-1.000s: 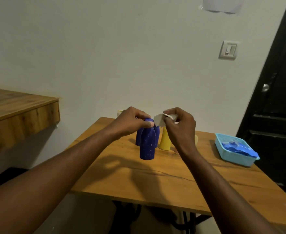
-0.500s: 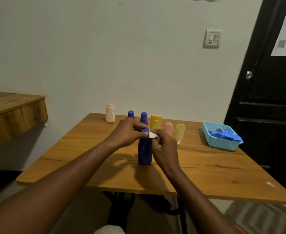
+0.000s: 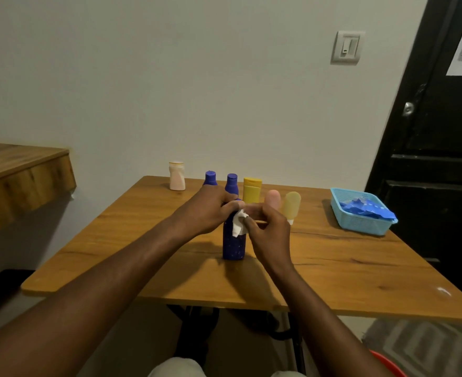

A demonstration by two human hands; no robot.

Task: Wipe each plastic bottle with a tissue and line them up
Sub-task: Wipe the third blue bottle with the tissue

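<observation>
At the centre of the frame, upright on the wooden counter (image 3: 360, 268): dark blue bottle (image 3: 234, 244), a smooth plastic cylinder with small pale specks, narrower toward the top. Held at the top by the left hand (image 3: 205, 210), grip clamped round the cap. Pressed against the shoulder of the bottle: white tissue (image 3: 239, 223), thin, soft and crumpled, pinched in the grip of the right hand (image 3: 268, 229).

Judged as the middle of the wiping of this one bottle, not yet set into any line.

Further back, toward the wall, six more in a loose row across the frame:
- whitish bottle (image 3: 177, 176), squat, at the left end
- blue bottle (image 3: 210, 176) and second blue bottle (image 3: 232, 182), both with round caps
- yellow bottle (image 3: 252, 189), flat-topped
- pinkish tube (image 3: 272, 197), partly hidden behind the right hand
- pale yellow tube (image 3: 291, 204), rounded on top, matt and a little translucent

Not possible to tell whether these are already wiped or waiting; if wiped, most of the work done.

At the right of the frame, a light blue basket (image 3: 360, 227), plastic with mesh walls, something blue and crumpled inside.
</observation>
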